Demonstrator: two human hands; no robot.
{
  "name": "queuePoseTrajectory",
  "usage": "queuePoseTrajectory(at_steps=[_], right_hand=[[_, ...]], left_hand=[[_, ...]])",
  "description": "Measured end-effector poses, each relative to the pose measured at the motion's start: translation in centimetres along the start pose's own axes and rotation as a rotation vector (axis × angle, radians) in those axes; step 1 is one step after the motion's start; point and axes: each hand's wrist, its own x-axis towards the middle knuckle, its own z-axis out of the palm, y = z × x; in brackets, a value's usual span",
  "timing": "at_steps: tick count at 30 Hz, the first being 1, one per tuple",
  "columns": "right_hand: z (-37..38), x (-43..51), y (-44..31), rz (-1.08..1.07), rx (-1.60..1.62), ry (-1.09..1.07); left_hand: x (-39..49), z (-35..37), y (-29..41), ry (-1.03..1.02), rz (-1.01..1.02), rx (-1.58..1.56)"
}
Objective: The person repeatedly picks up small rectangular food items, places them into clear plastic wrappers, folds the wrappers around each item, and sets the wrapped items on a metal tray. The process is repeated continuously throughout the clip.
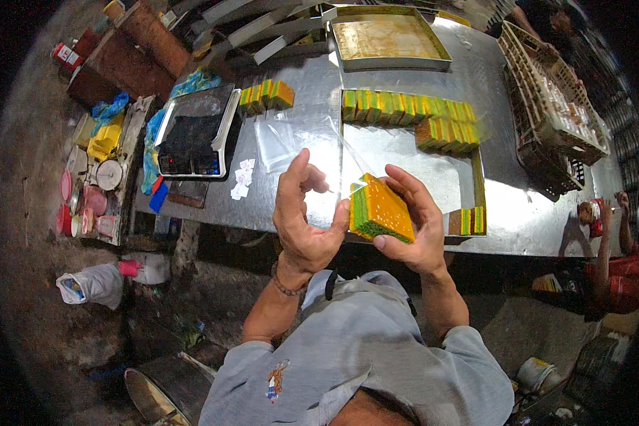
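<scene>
A square slab of layered green and orange cake (386, 210), dotted with pale seeds on its orange face, is gripped by my right hand (418, 223). A clear plastic film or bag seems to trail from its upper left corner. My left hand (311, 213) is beside the slab, thumb at its left edge and fingers raised; whether it pinches the thin plastic cannot be told. Beyond both hands lies a shallow metal tray (479, 181) with rows of cake slices (404, 108). Clear plastic bags (275, 144) and small white paper labels (242, 178) lie to the left.
A digital scale (194, 133) stands left, near more cake slices (266, 96). An empty-looking coated pan (388, 37) is at the back. Plastic crates (554, 106) of packed goods stand right. A person in a red shirt (625, 282) is at far right.
</scene>
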Motion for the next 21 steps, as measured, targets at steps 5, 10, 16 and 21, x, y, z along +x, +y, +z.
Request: queuePoseTrajectory(at_steps=[5,10,16,21], right_hand=[[-0.3,-0.2,-0.4,-0.010,0.007,-0.010],[-0.4,-0.3,-0.3,-0.028,0.012,-0.008],[-0.4,-0.1,0.0,-0.070,-0.136,0.007],[-1.1,0.2,0.2,-0.155,-0.281,-0.025]], left_hand=[[0.4,0.1,-0.3,0.001,-0.046,0.040],[1.0,0.1,-0.1,0.003,0.047,0.225],[1.3,-0.1,0.8,0.069,0.058,0.304],[1.7,-0.3,1.3,0.025,-0.012,0.369]])
